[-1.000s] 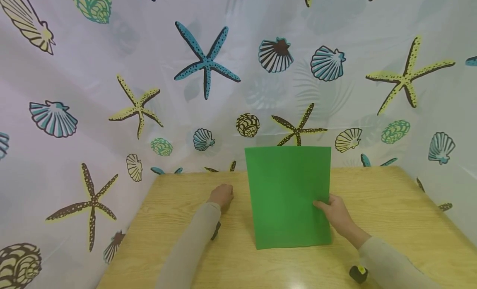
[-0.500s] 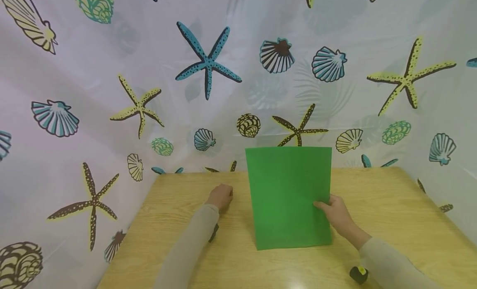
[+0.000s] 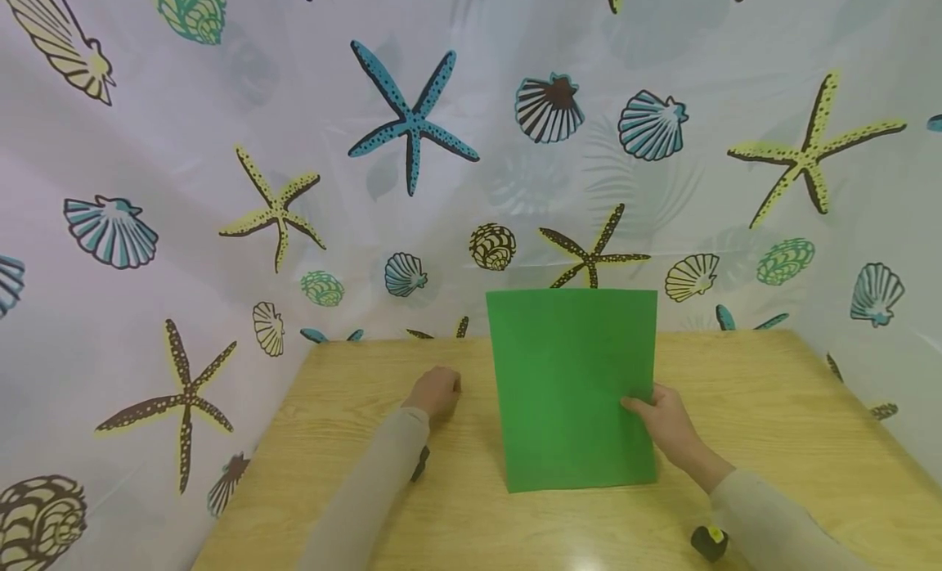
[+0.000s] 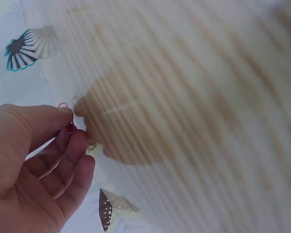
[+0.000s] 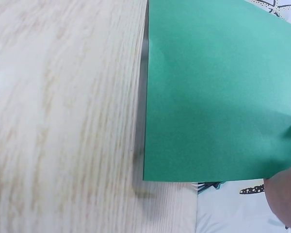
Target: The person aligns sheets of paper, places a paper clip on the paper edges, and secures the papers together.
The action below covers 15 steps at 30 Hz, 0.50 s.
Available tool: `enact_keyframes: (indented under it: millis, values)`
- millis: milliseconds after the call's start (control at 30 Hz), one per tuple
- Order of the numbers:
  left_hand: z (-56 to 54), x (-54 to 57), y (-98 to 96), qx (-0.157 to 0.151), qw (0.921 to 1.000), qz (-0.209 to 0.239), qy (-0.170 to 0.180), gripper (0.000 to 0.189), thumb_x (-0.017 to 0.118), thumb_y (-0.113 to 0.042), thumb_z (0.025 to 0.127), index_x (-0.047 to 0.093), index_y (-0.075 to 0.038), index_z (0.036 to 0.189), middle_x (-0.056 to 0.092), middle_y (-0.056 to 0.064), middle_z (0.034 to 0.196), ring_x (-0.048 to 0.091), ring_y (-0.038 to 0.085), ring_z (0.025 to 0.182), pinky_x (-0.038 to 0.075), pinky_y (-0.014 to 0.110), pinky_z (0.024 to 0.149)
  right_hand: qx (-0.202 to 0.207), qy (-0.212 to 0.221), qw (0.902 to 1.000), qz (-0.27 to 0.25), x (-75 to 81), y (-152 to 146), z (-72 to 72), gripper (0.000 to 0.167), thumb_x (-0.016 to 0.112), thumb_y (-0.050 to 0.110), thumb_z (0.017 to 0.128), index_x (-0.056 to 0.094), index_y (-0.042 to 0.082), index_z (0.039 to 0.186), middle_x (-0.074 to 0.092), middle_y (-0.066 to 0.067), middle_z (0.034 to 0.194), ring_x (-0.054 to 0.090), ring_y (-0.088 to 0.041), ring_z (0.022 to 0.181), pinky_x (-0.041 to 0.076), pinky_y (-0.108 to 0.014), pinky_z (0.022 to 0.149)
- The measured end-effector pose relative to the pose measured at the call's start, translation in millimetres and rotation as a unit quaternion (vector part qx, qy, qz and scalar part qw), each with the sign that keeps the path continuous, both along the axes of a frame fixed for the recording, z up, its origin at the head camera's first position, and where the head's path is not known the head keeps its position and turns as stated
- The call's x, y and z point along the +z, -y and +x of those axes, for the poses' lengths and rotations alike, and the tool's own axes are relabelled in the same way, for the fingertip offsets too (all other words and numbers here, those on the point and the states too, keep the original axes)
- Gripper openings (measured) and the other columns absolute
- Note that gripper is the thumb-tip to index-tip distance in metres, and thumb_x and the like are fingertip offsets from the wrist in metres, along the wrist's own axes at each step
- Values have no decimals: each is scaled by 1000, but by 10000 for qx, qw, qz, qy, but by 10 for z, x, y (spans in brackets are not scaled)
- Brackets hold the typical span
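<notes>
My right hand grips a sheet of green paper by its right edge, the thumb flat on the side facing me and the other fingers hidden behind. The paper stands almost upright over the wooden table, its lower edge close above the surface. In the right wrist view the green paper fills much of the picture. Left of the paper, my left hand is low over the table. In the left wrist view, thumb and fingertips of the left hand pinch a small red thing with a thin loop, mostly covered by the fingers.
The wooden table reaches back to a white curtain printed with starfish and shells, which also hangs along the left and right sides. A small dark device sits by the right sleeve, another dark piece beside the left sleeve.
My left wrist and forearm have dropped slightly toward me. The right hand and the green paper stay in nearly the same position.
</notes>
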<state>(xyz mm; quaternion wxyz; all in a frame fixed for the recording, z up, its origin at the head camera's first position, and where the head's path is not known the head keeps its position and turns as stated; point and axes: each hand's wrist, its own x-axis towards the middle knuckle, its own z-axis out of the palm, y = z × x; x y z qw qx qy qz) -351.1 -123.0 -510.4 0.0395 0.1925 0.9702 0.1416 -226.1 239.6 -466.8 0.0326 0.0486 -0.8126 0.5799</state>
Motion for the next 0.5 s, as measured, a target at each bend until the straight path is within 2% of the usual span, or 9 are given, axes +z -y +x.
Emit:
enact_keyframes:
  millis: [233, 500]
  values:
    - [84, 58, 17, 41, 9998, 202, 82, 15, 61, -10, 91, 64, -12, 76, 60, -2, 75, 54, 13, 68, 49, 29, 61, 3, 51, 10000, -19, -2, -6, 7, 38, 49, 8, 97, 48, -18, 124, 56, -30, 120, 60, -33, 105, 52, -37, 87]
    - [81, 25, 33, -108, 9989, 458, -82, 16, 60, -13, 92, 62, -14, 77, 57, -5, 72, 51, 11, 65, 46, 26, 56, 82, 8, 9999, -65, 10, -18, 12, 38, 49, 8, 97, 47, -17, 125, 56, -30, 120, 61, -30, 104, 52, -36, 86]
